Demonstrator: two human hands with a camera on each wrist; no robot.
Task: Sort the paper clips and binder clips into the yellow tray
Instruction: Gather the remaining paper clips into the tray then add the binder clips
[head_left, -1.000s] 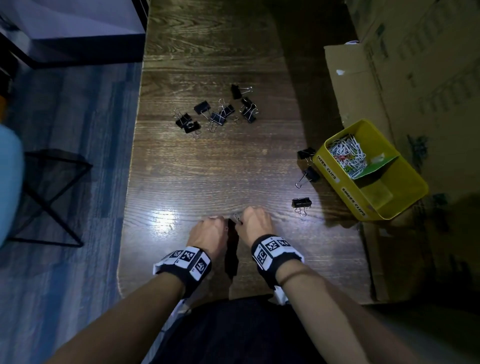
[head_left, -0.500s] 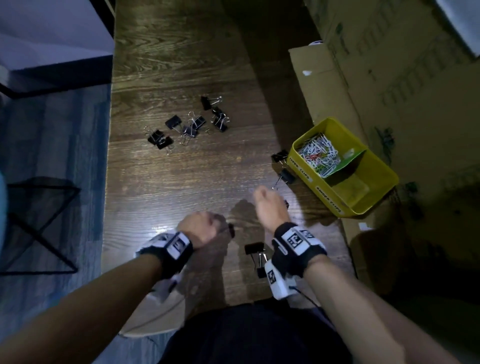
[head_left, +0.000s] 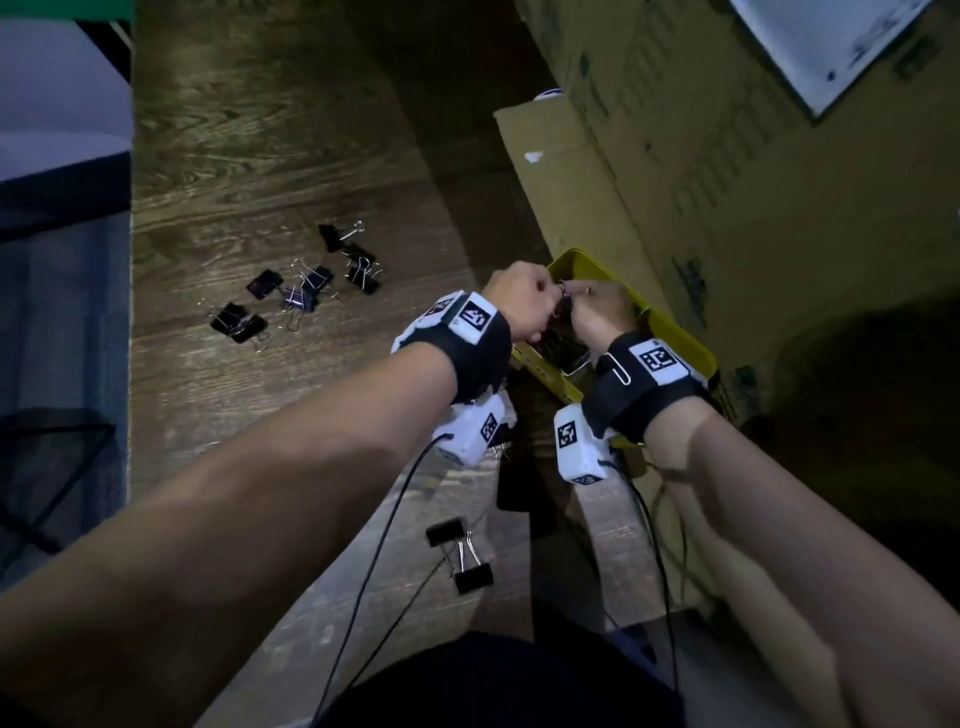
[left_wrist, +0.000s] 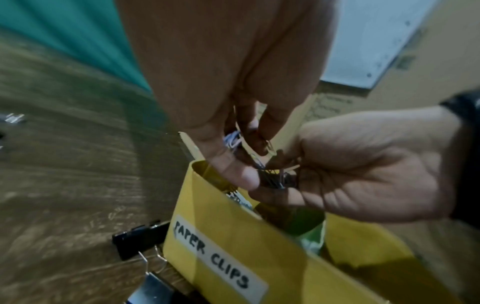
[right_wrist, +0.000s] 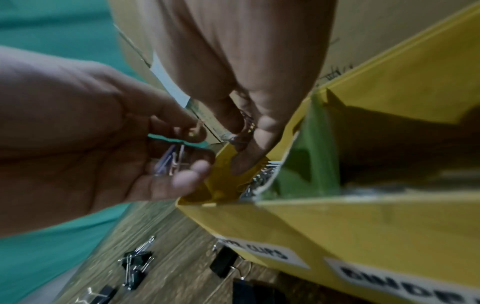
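From the head view, I am seeing both hands now raised from the wooden table (head_left: 249, 171) to above the yellow cardboard tray (head_left: 685, 343). In the left wrist view, my left hand (left_wrist: 233, 102) is pinching small coloured wire paper clips (left_wrist: 232, 140). In the right wrist view, my right hand (right_wrist: 246, 82) is pinching more; I think dropping comes next.

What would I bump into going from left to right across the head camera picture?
Scattered black binder clips on the dark wooden table → left hand → right hand → yellow tray's far rim → brown cardboard boxes.
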